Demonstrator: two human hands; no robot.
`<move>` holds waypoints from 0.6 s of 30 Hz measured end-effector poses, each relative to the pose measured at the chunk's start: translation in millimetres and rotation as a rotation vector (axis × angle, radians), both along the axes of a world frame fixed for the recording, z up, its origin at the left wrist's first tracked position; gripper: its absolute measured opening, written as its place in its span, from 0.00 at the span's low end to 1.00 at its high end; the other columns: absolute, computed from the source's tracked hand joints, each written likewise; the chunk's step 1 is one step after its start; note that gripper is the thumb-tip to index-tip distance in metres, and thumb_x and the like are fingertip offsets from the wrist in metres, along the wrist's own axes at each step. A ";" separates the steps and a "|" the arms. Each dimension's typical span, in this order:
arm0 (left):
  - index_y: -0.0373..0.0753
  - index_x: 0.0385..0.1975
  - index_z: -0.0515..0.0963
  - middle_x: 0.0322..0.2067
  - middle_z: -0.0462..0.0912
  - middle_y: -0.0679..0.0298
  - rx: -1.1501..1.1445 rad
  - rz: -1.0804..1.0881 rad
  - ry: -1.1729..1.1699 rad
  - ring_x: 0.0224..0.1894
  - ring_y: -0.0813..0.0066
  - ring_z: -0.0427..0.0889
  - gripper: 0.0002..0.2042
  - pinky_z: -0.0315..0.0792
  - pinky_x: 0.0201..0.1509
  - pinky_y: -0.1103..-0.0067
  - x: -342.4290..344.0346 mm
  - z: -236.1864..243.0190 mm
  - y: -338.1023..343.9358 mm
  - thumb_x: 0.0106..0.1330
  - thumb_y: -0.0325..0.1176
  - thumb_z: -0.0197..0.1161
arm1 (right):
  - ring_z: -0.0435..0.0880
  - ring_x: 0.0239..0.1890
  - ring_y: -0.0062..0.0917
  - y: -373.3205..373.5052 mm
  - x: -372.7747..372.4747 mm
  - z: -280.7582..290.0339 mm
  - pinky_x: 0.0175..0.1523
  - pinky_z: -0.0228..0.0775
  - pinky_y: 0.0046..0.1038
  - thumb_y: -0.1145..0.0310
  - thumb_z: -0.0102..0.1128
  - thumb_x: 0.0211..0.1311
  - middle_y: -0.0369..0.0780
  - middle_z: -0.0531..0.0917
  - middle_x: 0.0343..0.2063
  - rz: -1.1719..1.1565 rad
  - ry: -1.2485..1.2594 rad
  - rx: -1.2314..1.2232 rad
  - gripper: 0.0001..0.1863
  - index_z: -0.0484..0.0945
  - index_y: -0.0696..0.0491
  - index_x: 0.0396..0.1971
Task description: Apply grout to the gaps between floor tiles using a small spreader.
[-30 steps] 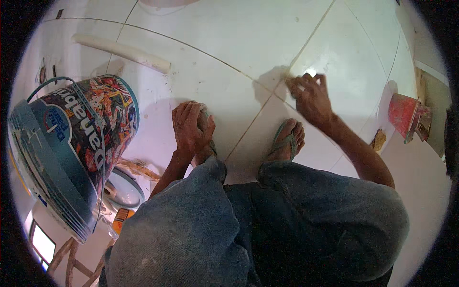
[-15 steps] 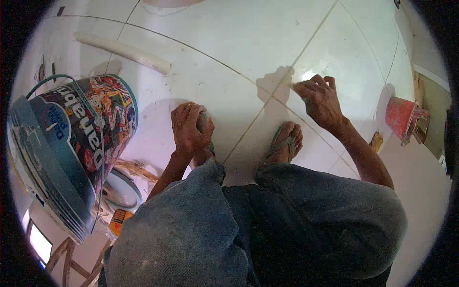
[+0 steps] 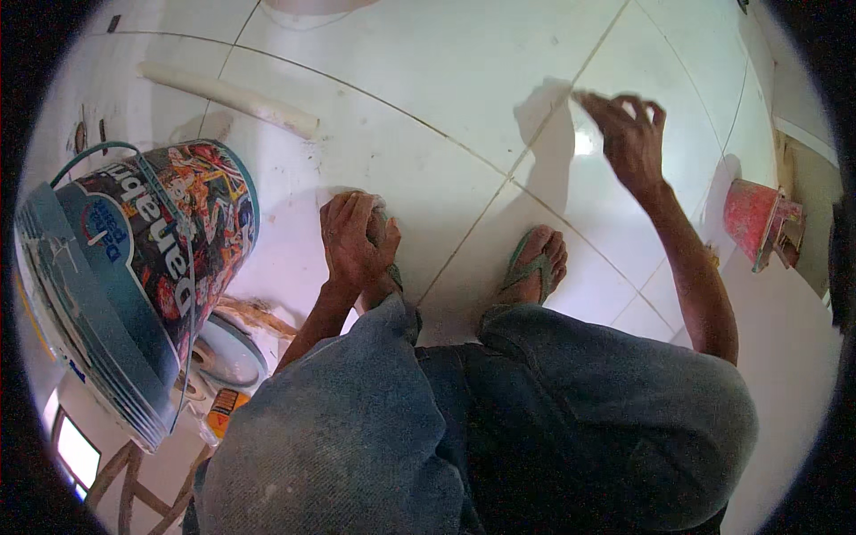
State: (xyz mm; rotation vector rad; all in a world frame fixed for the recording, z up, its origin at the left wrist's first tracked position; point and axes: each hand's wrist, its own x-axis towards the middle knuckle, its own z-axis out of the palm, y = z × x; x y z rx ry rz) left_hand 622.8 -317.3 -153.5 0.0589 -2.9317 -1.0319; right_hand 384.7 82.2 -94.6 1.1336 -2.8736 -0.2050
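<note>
Pinched fingers close my right hand [image 3: 631,143] just over a joint between the white floor tiles [image 3: 428,67]. A small tip shows at the fingertips, too small and blurred to name. Curled near my left foot, my left hand [image 3: 349,236] is closed around something pale and greyish, mostly hidden by the fingers. Both feet are in green flip-flops [image 3: 531,272] on the tiles, between my bent knees in blue jeans.
A large printed paint bucket [image 3: 192,201] with a dark lid lies tilted at the left. Beyond it is a long whitish tube [image 3: 232,98]. Beside my left leg are a round grey-rimmed container [image 3: 234,352] and an orange-yellow item [image 3: 225,410]. At the right stands a red bucket [image 3: 749,214].
My right hand has moved away from me and a little to the right along the tile joint, its shadow going with it. My left hand has stayed in place.
</note>
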 end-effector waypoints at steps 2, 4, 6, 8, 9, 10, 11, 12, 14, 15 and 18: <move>0.39 0.44 0.81 0.46 0.84 0.51 0.010 -0.010 0.026 0.54 0.46 0.79 0.15 0.71 0.62 0.56 0.1 -1.5 0.0 0.57 0.36 0.70 | 0.78 0.58 0.30 -10.7 -25.8 -7.8 0.63 0.62 0.49 0.75 0.59 0.65 0.30 0.86 0.57 -0.103 -0.006 -0.055 0.24 0.83 0.41 0.60; 0.39 0.44 0.81 0.46 0.84 0.51 0.022 -0.023 0.049 0.54 0.46 0.79 0.15 0.71 0.62 0.57 -0.9 -1.2 0.4 0.57 0.35 0.70 | 0.78 0.57 0.31 -10.9 -6.1 -20.1 0.62 0.62 0.50 0.76 0.59 0.63 0.31 0.87 0.55 -0.094 -0.061 0.006 0.24 0.84 0.42 0.59; 0.39 0.45 0.81 0.46 0.84 0.52 0.001 -0.001 0.026 0.54 0.46 0.79 0.16 0.70 0.62 0.56 0.9 1.4 0.8 0.58 0.35 0.71 | 0.80 0.55 0.30 -22.9 23.2 -21.6 0.62 0.63 0.50 0.79 0.59 0.59 0.33 0.89 0.48 -0.029 -0.181 -0.078 0.24 0.85 0.45 0.54; 0.38 0.46 0.81 0.47 0.84 0.51 0.010 0.006 -0.002 0.54 0.45 0.79 0.17 0.70 0.63 0.56 2.2 6.9 -0.8 0.58 0.35 0.71 | 0.82 0.52 0.29 -35.8 49.8 -1.1 0.63 0.63 0.49 0.79 0.60 0.59 0.33 0.89 0.46 0.004 -0.287 -0.070 0.22 0.86 0.45 0.53; 0.38 0.46 0.80 0.47 0.84 0.51 0.022 -0.006 -0.031 0.55 0.45 0.79 0.17 0.70 0.63 0.56 -0.4 6.7 0.4 0.58 0.36 0.71 | 0.82 0.51 0.29 -37.9 56.4 4.2 0.63 0.63 0.49 0.79 0.60 0.60 0.33 0.89 0.47 0.010 -0.343 -0.068 0.22 0.86 0.45 0.53; 0.38 0.46 0.80 0.47 0.84 0.51 0.025 -0.005 -0.029 0.55 0.45 0.79 0.17 0.70 0.63 0.56 -0.2 4.1 1.0 0.58 0.36 0.71 | 0.83 0.51 0.28 -42.7 55.6 11.8 0.61 0.64 0.48 0.77 0.60 0.62 0.33 0.89 0.47 -0.006 -0.359 -0.002 0.21 0.86 0.45 0.53; 0.38 0.46 0.80 0.48 0.84 0.51 0.031 -0.004 0.001 0.55 0.44 0.79 0.17 0.70 0.63 0.55 2.9 0.8 0.3 0.58 0.35 0.71 | 0.83 0.51 0.28 -43.4 48.0 16.5 0.61 0.64 0.48 0.77 0.60 0.62 0.33 0.89 0.47 -0.004 -0.355 0.004 0.21 0.86 0.45 0.53; 0.39 0.46 0.80 0.48 0.84 0.51 0.031 -0.008 0.028 0.55 0.44 0.79 0.17 0.70 0.64 0.55 3.3 0.0 -1.1 0.58 0.35 0.71 | 0.83 0.51 0.28 -44.5 37.6 15.2 0.59 0.65 0.48 0.77 0.59 0.63 0.33 0.89 0.46 -0.076 -0.277 0.075 0.20 0.86 0.44 0.53; 0.39 0.46 0.80 0.48 0.84 0.51 0.028 -0.009 0.015 0.55 0.44 0.79 0.17 0.70 0.64 0.55 -0.6 0.9 0.5 0.58 0.35 0.71 | 0.83 0.49 0.30 -26.4 8.5 -4.6 0.54 0.67 0.47 0.76 0.57 0.64 0.35 0.89 0.44 -0.194 -0.105 -0.031 0.21 0.87 0.43 0.54; 0.39 0.46 0.80 0.48 0.84 0.51 0.023 0.001 -0.005 0.55 0.44 0.79 0.17 0.70 0.64 0.55 0.9 1.5 -0.5 0.58 0.36 0.71 | 0.83 0.47 0.33 -29.0 -6.3 -0.8 0.53 0.67 0.48 0.77 0.56 0.63 0.35 0.87 0.41 -0.281 -0.112 -0.094 0.20 0.86 0.44 0.52; 0.39 0.47 0.81 0.48 0.84 0.51 0.030 -0.006 0.056 0.55 0.44 0.79 0.18 0.70 0.64 0.55 2.4 -3.8 -1.8 0.58 0.36 0.72 | 0.84 0.46 0.35 -10.8 -4.1 -24.6 0.52 0.67 0.48 0.78 0.55 0.62 0.36 0.88 0.42 -0.242 -0.188 -0.065 0.21 0.86 0.45 0.51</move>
